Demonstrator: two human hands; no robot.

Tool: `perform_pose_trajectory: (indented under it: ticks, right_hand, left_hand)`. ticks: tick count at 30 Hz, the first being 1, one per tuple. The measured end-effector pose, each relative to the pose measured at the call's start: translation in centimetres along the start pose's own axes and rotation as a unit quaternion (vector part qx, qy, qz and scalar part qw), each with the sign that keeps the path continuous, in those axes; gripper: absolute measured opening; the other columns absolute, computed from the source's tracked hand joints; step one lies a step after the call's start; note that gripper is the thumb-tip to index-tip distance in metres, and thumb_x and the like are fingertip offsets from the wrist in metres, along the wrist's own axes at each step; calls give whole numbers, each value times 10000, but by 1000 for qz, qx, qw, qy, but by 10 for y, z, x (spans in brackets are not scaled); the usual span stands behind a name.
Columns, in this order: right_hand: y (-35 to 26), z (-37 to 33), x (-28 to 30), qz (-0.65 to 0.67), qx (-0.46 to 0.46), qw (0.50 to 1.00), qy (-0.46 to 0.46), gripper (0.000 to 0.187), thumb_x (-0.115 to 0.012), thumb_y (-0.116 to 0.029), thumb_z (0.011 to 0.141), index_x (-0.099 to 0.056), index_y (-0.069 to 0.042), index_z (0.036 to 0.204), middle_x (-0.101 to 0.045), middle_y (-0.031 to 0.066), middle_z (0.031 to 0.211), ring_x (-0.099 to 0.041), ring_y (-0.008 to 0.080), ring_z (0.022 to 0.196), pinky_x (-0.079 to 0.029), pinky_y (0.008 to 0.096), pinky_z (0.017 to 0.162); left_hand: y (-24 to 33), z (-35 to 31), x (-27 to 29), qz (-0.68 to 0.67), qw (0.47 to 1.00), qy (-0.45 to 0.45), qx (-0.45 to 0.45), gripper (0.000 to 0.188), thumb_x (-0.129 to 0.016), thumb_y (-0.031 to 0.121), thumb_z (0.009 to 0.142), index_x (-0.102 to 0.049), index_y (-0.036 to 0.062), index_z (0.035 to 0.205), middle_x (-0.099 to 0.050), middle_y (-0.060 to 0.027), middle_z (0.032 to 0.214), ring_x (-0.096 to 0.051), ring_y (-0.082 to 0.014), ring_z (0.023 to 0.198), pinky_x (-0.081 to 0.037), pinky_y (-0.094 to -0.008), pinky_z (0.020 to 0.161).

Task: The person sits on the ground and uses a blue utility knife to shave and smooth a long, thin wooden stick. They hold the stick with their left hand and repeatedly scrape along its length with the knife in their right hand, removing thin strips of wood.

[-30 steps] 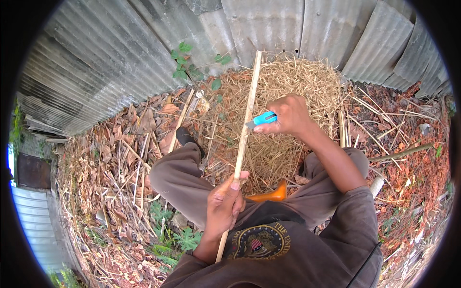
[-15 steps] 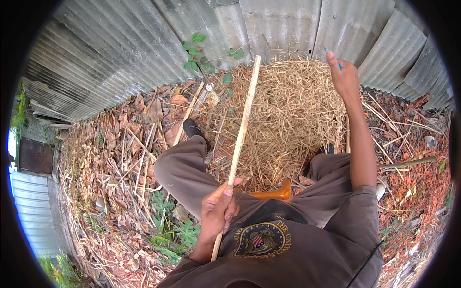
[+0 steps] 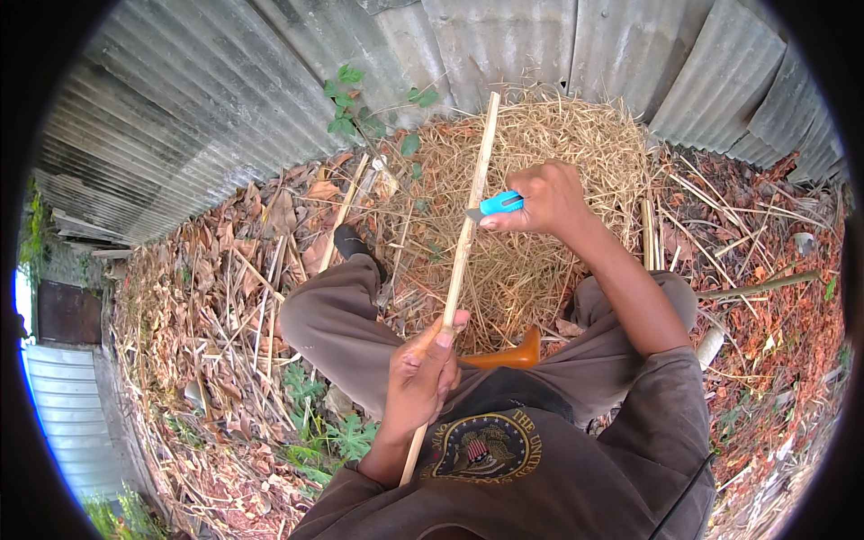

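A long pale wooden stick [image 3: 468,234], squared like a split bamboo strip, slants upward and away from my body. My left hand [image 3: 423,369] is closed around its lower part, and the bottom end rests by my shirt. In my right hand [image 3: 547,200] is a utility knife [image 3: 502,203] with a bright blue handle. Its short grey blade lies against the upper part of the stick, pointing left. An orange curved handle [image 3: 508,353] shows at my waist between my thighs; the rest of that tool is hidden.
Between my legs spreads a heap of dry straw-like shavings [image 3: 549,135]. A corrugated metal fence [image 3: 504,54] stands behind it, with a green-leaved plant [image 3: 346,99] in front. Dry leaves [image 3: 216,261] and loose sticks cover the ground at left. Another stick [image 3: 345,216] lies near my left foot.
My right hand has come down and left from beside the fence, bringing the knife blade onto the stick. My left hand keeps its grip; the stick has shifted slightly.
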State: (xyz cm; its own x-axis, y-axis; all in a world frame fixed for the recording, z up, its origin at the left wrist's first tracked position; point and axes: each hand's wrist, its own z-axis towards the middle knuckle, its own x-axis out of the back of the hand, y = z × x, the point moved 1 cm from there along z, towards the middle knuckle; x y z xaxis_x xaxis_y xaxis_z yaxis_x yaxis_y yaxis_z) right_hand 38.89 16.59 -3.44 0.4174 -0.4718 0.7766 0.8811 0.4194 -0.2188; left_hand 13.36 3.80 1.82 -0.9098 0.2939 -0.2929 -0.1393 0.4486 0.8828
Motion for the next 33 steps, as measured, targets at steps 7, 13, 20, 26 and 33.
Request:
perform_pose_trajectory:
  ticks: [7, 13, 20, 26, 33]
  right_hand:
    - [106, 2, -17, -73, -233, 970, 5, 744, -454, -822, 733, -539, -115, 516, -549, 72, 479, -547, 263, 445, -430, 407, 456]
    - [96, 5, 26, -5, -389, 920, -55, 734, -431, -746, 824, -596, -75, 575, -550, 93, 495, -579, 262, 508, -453, 431, 519]
    - [-29, 10, 17, 145, -135, 974, -109, 738, -496, -772, 763, -639, -74, 574, -488, 68, 422, -550, 260, 426, -442, 368, 446]
    - [-25, 7, 11, 77, -95, 989, -79, 675, -565, -745, 733, -564, -104, 523, -463, 70, 412, -540, 260, 405, -408, 372, 408]
    - [203, -20, 11, -63, -559, 826, -29, 927, -237, -851, 788, -638, -19, 700, -639, 146, 657, -601, 299, 596, -484, 421, 589]
  left_hand:
    - [-5, -5, 8, 8, 999, -29, 27, 358, -408, 211, 1023, -508, -23, 1275, -357, 36, 504, -304, -30, 407, -308, -196, 414]
    - [1, -35, 36, -11, 995, 91, 27, 361, -432, 189, 1013, -497, -37, 1287, -359, 35, 479, -292, -37, 392, -296, -211, 424]
    - [10, -6, 19, -10, 999, 20, -28, 389, -440, 180, 1009, -466, -55, 1318, -349, 38, 495, -276, -39, 414, -295, -207, 455]
    - [7, -3, 4, -11, 999, 1, -32, 371, -433, 166, 1009, -469, -39, 1316, -347, 45, 506, -281, -38, 418, -281, -206, 445]
    - [3, -28, 11, 8, 999, 33, 37, 350, -408, 162, 1018, -482, -20, 1309, -342, 50, 505, -282, -36, 411, -271, -199, 434]
